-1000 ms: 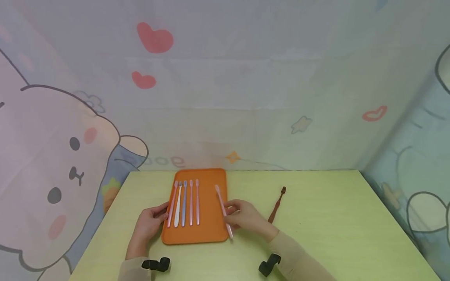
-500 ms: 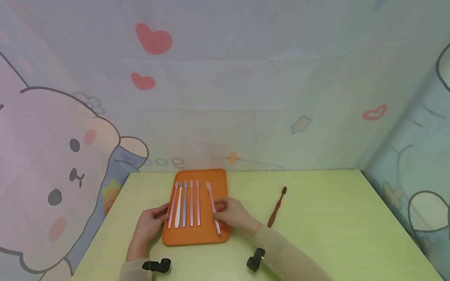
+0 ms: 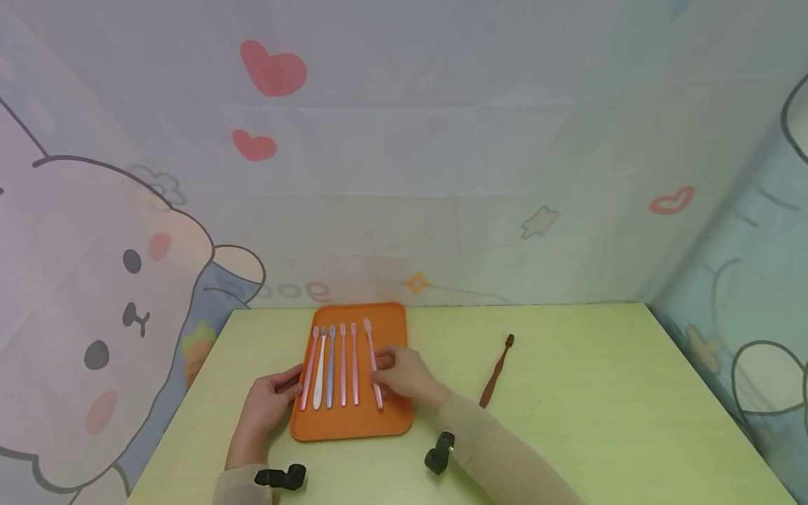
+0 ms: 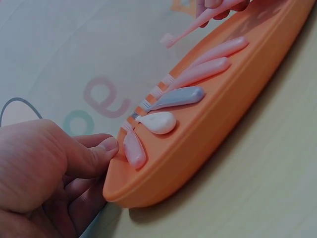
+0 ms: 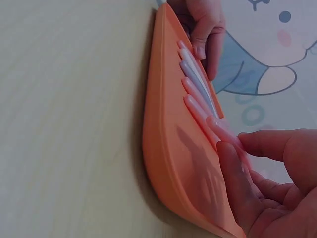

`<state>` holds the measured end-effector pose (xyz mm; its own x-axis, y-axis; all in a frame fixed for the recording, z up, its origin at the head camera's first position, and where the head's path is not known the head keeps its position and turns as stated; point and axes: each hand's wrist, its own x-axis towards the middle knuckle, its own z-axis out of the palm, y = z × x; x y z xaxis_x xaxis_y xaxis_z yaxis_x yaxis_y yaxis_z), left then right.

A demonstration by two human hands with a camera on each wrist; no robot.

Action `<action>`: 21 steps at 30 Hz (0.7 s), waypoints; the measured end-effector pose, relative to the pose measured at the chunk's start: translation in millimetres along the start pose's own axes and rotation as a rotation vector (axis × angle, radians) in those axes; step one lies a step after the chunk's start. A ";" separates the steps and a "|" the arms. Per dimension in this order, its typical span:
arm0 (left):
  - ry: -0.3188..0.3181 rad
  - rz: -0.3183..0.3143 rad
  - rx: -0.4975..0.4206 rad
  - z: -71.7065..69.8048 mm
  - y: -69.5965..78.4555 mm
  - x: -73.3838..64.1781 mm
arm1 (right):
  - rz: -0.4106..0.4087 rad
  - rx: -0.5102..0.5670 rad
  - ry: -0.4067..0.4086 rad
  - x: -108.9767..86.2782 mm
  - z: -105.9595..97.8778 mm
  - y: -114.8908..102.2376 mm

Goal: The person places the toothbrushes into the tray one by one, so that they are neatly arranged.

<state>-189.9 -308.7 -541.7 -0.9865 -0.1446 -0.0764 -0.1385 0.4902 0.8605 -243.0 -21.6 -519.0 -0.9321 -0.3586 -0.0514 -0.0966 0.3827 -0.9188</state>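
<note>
An orange tray [image 3: 394, 419] bears a row of toothbrushes at its left: a pink one [image 4: 134, 149] at the end, a white one [image 3: 318, 393], a blue one [image 3: 331, 379], then two pink ones. My left hand [image 3: 268, 407] holds the tray's left edge, thumb on the rim. With thumb and fingers, my right hand [image 3: 407, 375] pinches another pink toothbrush [image 3: 369, 344] by its handle, just right of the row. In the left wrist view this toothbrush is raised above the tray, bristle end towards the far side.
A brown toothbrush [image 3: 496, 372] lies on the pale green table [image 3: 600, 407], right of the tray and beyond the right forearm. A patterned cloth wall [image 3: 473, 175] stands along the table's back edge.
My right hand has carried the pink toothbrush leftward from the tray's right edge, close to the row. My left hand stays on the tray's left edge.
</note>
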 end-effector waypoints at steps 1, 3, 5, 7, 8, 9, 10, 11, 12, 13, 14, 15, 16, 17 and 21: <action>0.001 -0.002 -0.003 0.0 0.4 -0.3 | 0.005 0.004 0.001 2.2 0.9 -0.5; 0.002 -0.004 -0.008 0.3 0.9 -0.3 | 0.013 0.010 0.006 6.1 2.8 -0.6; 0.005 -0.007 -0.013 0.5 0.8 0.0 | 0.023 0.020 0.009 9.2 5.0 -0.3; 0.004 -0.004 -0.014 0.7 1.6 0.3 | 0.037 0.050 0.008 11.7 7.2 0.1; 0.004 -0.004 -0.013 0.7 1.4 0.8 | 0.040 0.052 0.013 12.8 8.3 0.3; 0.004 -0.005 -0.012 0.7 1.8 0.8 | 0.046 0.056 0.017 13.9 9.3 0.3; 0.004 -0.003 -0.009 0.4 1.6 1.0 | 0.051 0.058 0.021 15.0 10.5 0.4; 0.004 -0.003 -0.008 0.2 1.8 0.9 | 0.053 0.053 0.026 16.2 11.7 0.5; 0.004 -0.002 -0.006 0.0 1.6 0.9 | 0.052 0.050 0.031 17.4 12.7 0.6; 0.005 -0.005 -0.007 -0.1 1.3 1.0 | 0.056 0.047 0.037 18.4 13.8 0.4; 0.003 -0.002 -0.006 -0.2 1.4 0.8 | 0.056 0.044 0.042 19.3 14.8 0.2; 0.002 -0.001 -0.008 -0.2 1.6 0.6 | 0.058 0.047 0.045 20.0 15.5 -0.3; 0.000 0.002 -0.010 -0.1 1.4 0.7 | 0.059 0.052 0.046 20.5 16.2 -0.8; -0.001 0.003 -0.011 0.0 1.6 0.5 | 0.057 0.058 0.046 20.7 16.7 -1.4; 0.001 0.006 -0.010 0.4 0.3 0.9 | 0.073 0.077 0.040 20.9 18.3 -3.7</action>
<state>-190.9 -308.4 -541.8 -0.9872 -0.1429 -0.0705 -0.1317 0.4828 0.8658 -255.7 -46.2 -523.8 -0.9490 -0.2973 -0.1050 -0.0023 0.3394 -0.9406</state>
